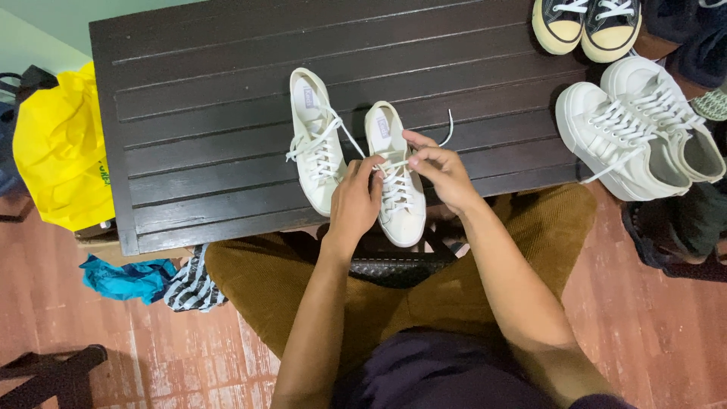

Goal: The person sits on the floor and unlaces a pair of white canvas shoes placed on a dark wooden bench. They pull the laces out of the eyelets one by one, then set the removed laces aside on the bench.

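Scene: a person seated at a dark brown slatted wooden table (227, 91), seen from above, brown corduroy trousers (265, 288) and both bare forearms in view.
Shoes in hand: a pair of low white canvas lace-up sneakers lies side by side near the table's front edge, toes toward the person; the right-hand white sneaker (395, 178) sits under both hands, the left-hand white sneaker (314, 144) just beside it, its laces loose.
Left hand: the left hand (356, 201) rests on the right-hand sneaker's lacing, fingers curled together and pinched on a white shoelace (350, 140) that runs up and to the left.
Right hand: the right hand (443, 174) hovers over the same shoe, thumb and forefinger closed on the other lace end (450, 129), which loops off to the right.
Nearby on the table: a pair of white chunky-soled high-top sneakers (636, 129) at the right edge; a pair of dark canvas sneakers with cream toe caps (587, 26) at the far right corner.
Floor: worn reddish boards (151, 348), a yellow plastic bag (60, 151) at left, a crumpled blue cloth (129, 279) beside a striped cloth (193, 284).
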